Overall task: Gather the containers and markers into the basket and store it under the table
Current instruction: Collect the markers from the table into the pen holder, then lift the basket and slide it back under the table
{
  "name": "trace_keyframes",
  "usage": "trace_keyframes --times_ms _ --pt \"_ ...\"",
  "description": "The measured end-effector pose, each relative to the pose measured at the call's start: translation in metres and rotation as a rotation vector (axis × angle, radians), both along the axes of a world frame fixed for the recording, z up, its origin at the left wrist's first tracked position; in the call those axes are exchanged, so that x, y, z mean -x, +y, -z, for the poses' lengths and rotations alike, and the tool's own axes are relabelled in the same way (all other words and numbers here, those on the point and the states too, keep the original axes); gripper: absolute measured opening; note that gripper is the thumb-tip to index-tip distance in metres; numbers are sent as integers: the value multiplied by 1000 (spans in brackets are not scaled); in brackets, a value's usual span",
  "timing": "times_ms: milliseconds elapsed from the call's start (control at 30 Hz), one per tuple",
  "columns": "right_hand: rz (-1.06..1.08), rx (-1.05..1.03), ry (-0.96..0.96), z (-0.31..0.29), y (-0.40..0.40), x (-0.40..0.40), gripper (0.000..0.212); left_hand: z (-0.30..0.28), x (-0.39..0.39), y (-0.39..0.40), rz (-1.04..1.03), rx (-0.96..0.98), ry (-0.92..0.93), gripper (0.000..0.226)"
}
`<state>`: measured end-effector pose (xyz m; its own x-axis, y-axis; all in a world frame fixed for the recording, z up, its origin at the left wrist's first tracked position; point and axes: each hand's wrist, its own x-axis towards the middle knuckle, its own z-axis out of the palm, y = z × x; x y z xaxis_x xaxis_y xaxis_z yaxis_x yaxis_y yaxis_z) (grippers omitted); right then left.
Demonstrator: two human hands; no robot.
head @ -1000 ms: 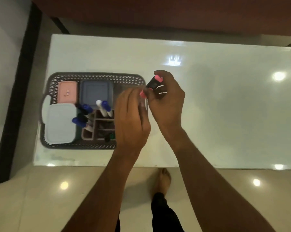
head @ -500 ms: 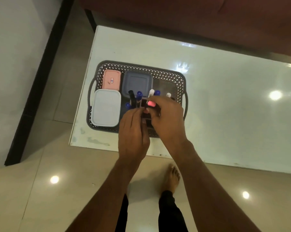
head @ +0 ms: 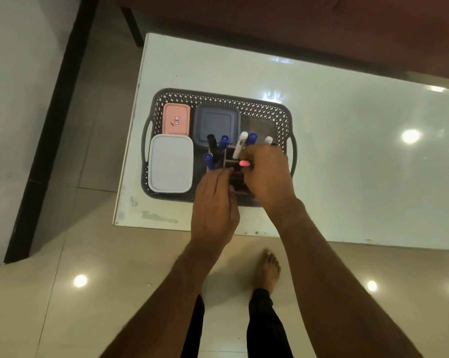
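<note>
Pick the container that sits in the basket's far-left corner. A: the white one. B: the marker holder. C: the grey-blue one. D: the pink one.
D: the pink container lies against the basket's far rim at the left end, with the white container nearer the person and the grey-blue container to its right.

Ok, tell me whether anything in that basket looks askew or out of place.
Nothing is spilled or damaged. The markers lean at different angles in the pink holder, and the right hand holds a pink-capped marker sideways over it, not yet slotted in.
</note>
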<state>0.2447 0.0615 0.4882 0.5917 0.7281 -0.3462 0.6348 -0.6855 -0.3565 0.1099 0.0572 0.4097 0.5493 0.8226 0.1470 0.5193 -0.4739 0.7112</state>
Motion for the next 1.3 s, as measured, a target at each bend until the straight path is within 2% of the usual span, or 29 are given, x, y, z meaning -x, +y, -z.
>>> trace_keyframes --times_ms 267,433,500,567,700,800,867,1033,1133,1233,1300 --pt "6 26 15 1 -1 0 18 0 1 2 16 16 17 29" --pt "38 -36 28 1 -4 2 16 0 5 1 28 47 26 39" --pt "51 -91 24 -1 -6 4 15 0 7 2 30 64 30 51" --pt "58 -229 -25 -1 -11 4 12 -1 10 4 30 47 16 56" --pt "60 -647 -230 3 -25 -6 7 -12 17 19 -18 -30 -92 49" --pt "111 -809 -290 7 -30 -21 8 -24 19 43 -63 -119 -145 37" --pt "176 -856 -282 13 -33 -34 13 -29 19 62 -117 -142 -125 36" --pt "433 -814 73 41 -43 -60 37 -23 27 116 -236 -109 91 44" --pt "591 -726 301 57 -49 -69 47 -21 31 140 -335 49 174 49" --pt "632 -703 478 67 -52 -73 46 -14 34 156 -366 248 164 45" --pt "535 -696 506 67 -52 -71 35 -9 36 165 -328 320 131 40"
